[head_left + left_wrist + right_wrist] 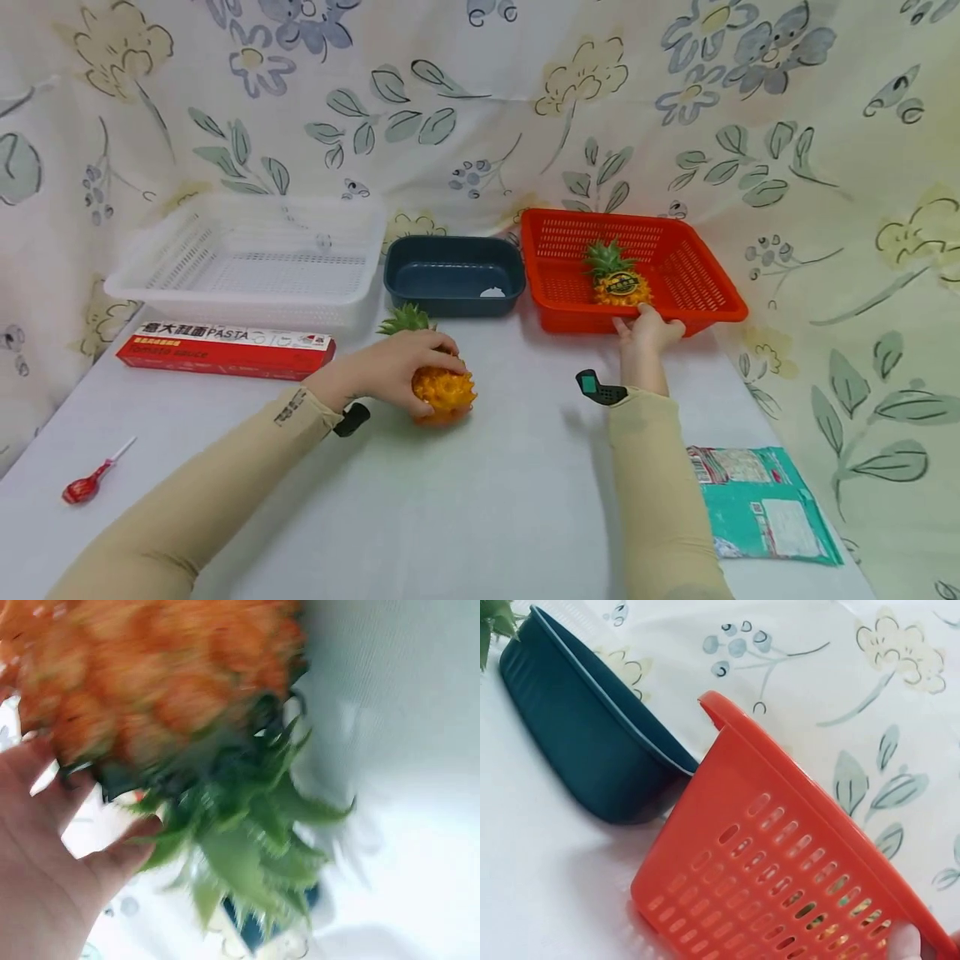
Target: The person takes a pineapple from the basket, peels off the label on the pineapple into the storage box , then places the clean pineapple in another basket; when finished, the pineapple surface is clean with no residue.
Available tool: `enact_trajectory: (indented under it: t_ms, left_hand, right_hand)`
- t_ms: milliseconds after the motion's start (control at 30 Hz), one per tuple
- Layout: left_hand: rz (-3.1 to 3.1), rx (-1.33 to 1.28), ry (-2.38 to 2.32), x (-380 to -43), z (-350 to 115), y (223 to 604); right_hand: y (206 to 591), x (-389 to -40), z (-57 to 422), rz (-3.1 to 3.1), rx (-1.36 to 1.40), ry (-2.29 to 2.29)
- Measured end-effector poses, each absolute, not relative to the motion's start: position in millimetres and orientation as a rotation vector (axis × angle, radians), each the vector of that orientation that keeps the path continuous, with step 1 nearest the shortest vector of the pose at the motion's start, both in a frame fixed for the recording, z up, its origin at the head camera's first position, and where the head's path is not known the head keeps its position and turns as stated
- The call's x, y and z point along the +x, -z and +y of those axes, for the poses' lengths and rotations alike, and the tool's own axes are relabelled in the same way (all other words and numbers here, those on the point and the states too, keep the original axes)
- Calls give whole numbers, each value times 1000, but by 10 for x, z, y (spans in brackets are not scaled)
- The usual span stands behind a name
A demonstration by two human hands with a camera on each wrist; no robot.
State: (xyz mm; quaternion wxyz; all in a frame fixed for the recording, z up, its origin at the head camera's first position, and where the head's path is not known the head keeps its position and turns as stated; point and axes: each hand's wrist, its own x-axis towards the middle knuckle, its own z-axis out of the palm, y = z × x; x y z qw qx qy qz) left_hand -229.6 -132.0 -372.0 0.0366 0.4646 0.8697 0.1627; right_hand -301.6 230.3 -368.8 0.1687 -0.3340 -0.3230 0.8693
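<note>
My left hand grips an orange pineapple with a green crown over the white table, fingers across its top and thumb on the near side. In the left wrist view the crown hangs beside the thumb side of the palm. At the front of a red plastic basket, my right hand holds the rim, one fingertip against the outer wall in the right wrist view. Inside that basket lies a second pineapple with a dark label, close behind the right hand's fingers.
Between the red basket and a white basket stands a dark blue tub with a small white piece inside. A red pasta box lies before the white basket. A red lollipop is front left, a teal packet front right.
</note>
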Motion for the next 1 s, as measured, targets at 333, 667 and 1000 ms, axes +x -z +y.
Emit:
enact_trajectory:
  t_ms: [333, 667, 1000]
  left_hand:
    - [2558, 1342, -481, -2208, -1399, 3520]
    - [2741, 980, -581, -2117, -1229, 3463]
    - [2734, 347, -697, -1994, -1075, 3525]
  right_hand:
    - [3666, -3034, 2315, -914, -931, -2458]
    - [3641, -3053, 2333, -912, -939, -2473]
    - [3698, -3031, 2326, -911, -959, -2476]
